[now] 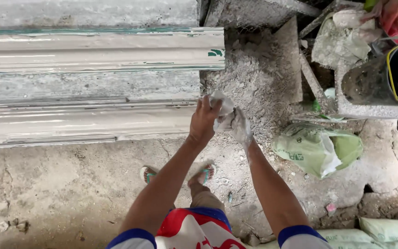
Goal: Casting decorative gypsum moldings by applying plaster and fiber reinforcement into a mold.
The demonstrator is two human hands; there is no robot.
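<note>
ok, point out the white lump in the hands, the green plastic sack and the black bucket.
White crumpled lump (222,108), head view: its upper part, above the hands.
Green plastic sack (316,147), head view: mid-body.
Black bucket (369,83), head view: dusty outer wall.

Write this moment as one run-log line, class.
left hand: grips white lump | right hand: touching same lump, powder-coated | nearby: grey moulded strips, green bag, black bucket

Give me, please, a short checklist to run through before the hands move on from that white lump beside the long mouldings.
1. Left hand grips the white lump: ok.
2. Right hand touches the white lump from below: ok.
3. Right hand free of white powder: not ok, coated.
4. Long mouldings lie flat on the ground: ok.
5. Black bucket contents: cannot tell.
6. Green sack closed: cannot tell.
</note>
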